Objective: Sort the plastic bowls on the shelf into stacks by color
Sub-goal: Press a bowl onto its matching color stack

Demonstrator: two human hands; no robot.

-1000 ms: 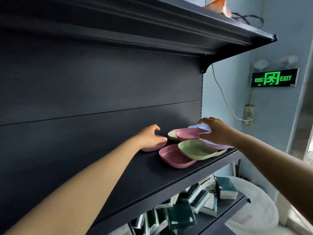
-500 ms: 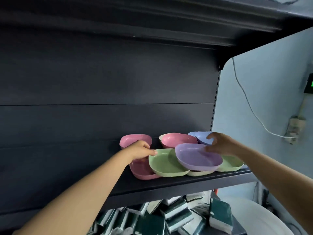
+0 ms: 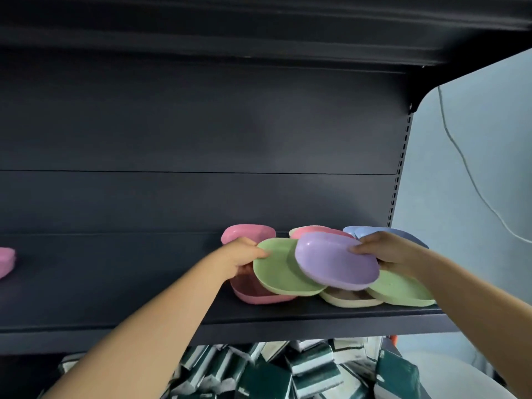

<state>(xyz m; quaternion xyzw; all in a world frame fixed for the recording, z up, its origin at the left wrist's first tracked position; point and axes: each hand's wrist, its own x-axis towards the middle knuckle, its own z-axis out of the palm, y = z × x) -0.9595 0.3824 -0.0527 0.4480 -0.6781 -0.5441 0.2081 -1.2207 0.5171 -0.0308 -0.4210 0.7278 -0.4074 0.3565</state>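
Note:
Several shallow plastic bowls crowd the right end of the dark shelf (image 3: 115,289). My left hand (image 3: 240,259) grips the left rim of a tilted green bowl (image 3: 279,272). My right hand (image 3: 383,251) pinches the right rim of a tilted purple bowl (image 3: 334,260), lifted over the others. Under them lie a pink bowl (image 3: 256,295), a cream bowl (image 3: 348,299) and a second green bowl (image 3: 403,292). Behind stand another pink bowl (image 3: 247,233), a pink bowl in a cream one (image 3: 313,230) and blue bowls (image 3: 374,233).
A further pink bowl (image 3: 5,260) shows at the far left of the shelf. The shelf above overhangs closely. Green-and-white boxes (image 3: 259,372) fill the level below. A pale wall with a hanging cable (image 3: 472,180) is at the right.
The camera has moved closer and turned left. My left hand has taken hold of the green bowl's rim. My right hand has tilted the purple bowl up higher.

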